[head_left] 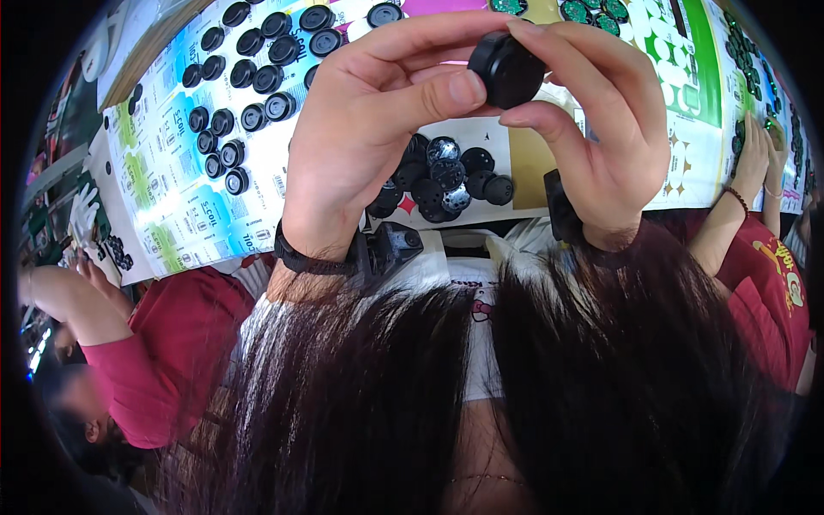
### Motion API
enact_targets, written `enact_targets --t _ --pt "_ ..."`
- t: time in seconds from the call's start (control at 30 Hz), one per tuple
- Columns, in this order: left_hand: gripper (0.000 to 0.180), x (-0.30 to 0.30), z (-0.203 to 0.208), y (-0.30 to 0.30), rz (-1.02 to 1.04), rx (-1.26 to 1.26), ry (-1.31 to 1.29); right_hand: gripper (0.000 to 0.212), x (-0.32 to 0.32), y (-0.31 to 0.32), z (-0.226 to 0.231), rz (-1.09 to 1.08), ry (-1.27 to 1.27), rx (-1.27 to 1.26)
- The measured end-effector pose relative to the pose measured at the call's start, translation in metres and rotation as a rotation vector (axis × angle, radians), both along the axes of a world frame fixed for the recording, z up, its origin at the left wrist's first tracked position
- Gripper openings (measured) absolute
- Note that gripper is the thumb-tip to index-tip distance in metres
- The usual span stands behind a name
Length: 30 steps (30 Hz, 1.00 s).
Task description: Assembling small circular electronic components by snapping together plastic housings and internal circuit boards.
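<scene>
A black round plastic casing, short and thick like a jar lid, is held up above the table between my two hands. My left hand pinches its left side with the thumb in front and the fingers behind. From the other side, my right hand has its index fingertip on the upper edge and its thumb at the lower edge. Below the hands lies a pile of black round perforated covers, some of them glossy. Part of that pile is hidden by my left hand and wrist.
Several black round housings stand in loose groups across the printed sheets at left. Round green circuit boards lie at the far edge. Co-workers in red sit on both sides; one's hand reaches onto the table at right.
</scene>
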<state>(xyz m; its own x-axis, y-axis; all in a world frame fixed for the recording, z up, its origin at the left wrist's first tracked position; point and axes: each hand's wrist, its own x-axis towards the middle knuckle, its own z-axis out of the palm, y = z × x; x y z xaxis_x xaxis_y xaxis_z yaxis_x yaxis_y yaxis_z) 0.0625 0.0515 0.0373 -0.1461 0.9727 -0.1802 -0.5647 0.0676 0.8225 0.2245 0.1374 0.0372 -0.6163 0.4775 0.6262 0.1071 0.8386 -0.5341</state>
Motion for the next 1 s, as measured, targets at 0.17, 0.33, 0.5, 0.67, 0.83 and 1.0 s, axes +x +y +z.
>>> enact_targets --t 0.17,0.33,0.5,0.67,0.83,1.0 --pt "0.038 -0.001 -0.004 0.001 -0.028 -0.007 -0.077 0.047 -0.003 0.001 0.001 0.0 -0.015 0.058" --pt "0.041 -0.001 -0.003 0.001 -0.055 -0.005 -0.141 0.047 -0.002 0.0 0.004 -0.007 -0.018 0.098" --pt "0.044 -0.001 -0.007 -0.002 -0.063 -0.016 -0.174 0.046 -0.003 -0.001 0.002 0.004 -0.01 0.089" --pt "0.047 0.002 -0.007 -0.001 -0.07 -0.015 -0.194 0.041 -0.004 0.006 -0.02 0.014 0.116 0.094" --pt "0.043 0.001 -0.002 -0.003 -0.048 -0.036 -0.116 0.046 -0.005 0.0 -0.019 -0.02 0.104 0.023" --pt "0.033 0.028 0.028 -0.001 0.165 -0.246 0.251 0.046 -0.008 -0.005 -0.002 -0.02 0.133 0.024"
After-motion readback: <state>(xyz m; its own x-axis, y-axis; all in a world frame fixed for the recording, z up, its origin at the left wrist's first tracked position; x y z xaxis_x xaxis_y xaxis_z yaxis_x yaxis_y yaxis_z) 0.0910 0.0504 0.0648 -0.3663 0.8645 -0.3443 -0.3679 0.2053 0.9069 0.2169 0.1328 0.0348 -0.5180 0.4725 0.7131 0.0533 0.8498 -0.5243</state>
